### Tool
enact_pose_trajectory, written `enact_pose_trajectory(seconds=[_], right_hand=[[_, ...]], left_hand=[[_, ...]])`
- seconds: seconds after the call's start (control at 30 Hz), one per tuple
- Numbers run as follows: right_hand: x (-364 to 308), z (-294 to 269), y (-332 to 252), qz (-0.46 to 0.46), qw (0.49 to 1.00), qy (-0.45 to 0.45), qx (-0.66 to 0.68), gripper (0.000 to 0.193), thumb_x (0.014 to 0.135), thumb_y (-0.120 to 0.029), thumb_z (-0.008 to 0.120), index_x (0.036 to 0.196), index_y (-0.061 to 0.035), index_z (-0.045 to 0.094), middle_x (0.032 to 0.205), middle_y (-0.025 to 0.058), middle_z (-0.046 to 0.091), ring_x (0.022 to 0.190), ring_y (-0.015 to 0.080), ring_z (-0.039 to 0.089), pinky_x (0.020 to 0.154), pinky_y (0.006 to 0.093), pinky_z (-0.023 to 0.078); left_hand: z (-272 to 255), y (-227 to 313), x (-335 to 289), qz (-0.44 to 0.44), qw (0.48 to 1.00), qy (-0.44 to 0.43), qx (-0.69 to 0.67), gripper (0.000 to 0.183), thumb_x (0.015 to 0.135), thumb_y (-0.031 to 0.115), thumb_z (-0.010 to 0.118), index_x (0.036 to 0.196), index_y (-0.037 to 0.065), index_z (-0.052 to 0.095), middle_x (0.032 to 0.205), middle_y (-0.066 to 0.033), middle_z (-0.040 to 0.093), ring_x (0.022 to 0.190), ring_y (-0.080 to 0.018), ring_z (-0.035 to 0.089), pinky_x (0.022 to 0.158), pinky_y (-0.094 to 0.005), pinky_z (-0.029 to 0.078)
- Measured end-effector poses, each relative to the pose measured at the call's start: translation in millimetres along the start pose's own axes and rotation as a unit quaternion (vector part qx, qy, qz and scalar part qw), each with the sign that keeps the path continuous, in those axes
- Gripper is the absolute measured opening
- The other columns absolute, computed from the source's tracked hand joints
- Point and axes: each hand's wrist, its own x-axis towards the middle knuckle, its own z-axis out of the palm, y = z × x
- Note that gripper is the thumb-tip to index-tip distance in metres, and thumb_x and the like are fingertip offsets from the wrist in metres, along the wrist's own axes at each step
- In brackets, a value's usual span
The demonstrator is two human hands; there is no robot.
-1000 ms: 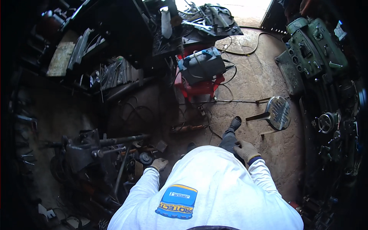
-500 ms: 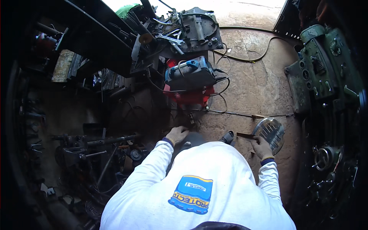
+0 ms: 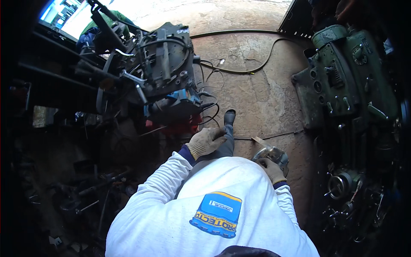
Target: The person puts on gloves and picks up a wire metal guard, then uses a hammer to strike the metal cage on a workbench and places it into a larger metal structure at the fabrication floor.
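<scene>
Now right hand (image 3: 271,168) gripping perforated metal piece (image 3: 274,155) (previously only touching), left hand (image 3: 206,141) loosely open.

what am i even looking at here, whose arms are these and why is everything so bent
This is one view from a camera worn on a person's head, looking down at their own body and hands; its wide fisheye lens bends straight edges. The white long-sleeved top fills the bottom. The gloved left hand hangs open above the leg, holding nothing. The gloved right hand grips a shiny round slotted metal piece. Below is a brown concrete workshop floor with a black cable across it. Ahead on the left sits a blue machine on a red stand, and on the right a large green metal machine.
</scene>
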Motion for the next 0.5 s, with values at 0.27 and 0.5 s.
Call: enact_pose_trajectory(seconds=[0.27,0.5], right_hand=[[167,-156,-56,0.020,0.997,0.066,-0.039,0.054,0.093,-0.039,0.065,0.131,-0.0014,0.063,0.112,0.0196,0.072,0.098,0.0286,0.071,0.086,0.0383,0.055],[299,-272,-79,0.047,0.979,0.048,0.191,0.042,0.096,-0.029,0.062,0.125,0.0013,0.063,0.093,0.0099,0.069,0.073,0.0194,0.066,0.065,0.0352,0.053]], left_hand=[[-127,63,162,0.151,0.969,0.189,0.058,0.036,0.092,0.031,0.069,0.119,0.007,0.067,0.099,-0.0167,0.070,0.092,-0.0360,0.068,0.078,-0.0455,0.054],[-229,60,242,0.108,0.948,0.297,0.041,0.037,0.091,0.027,0.071,0.119,0.002,0.066,0.096,-0.0185,0.071,0.088,-0.0359,0.069,0.076,-0.0455,0.054]])
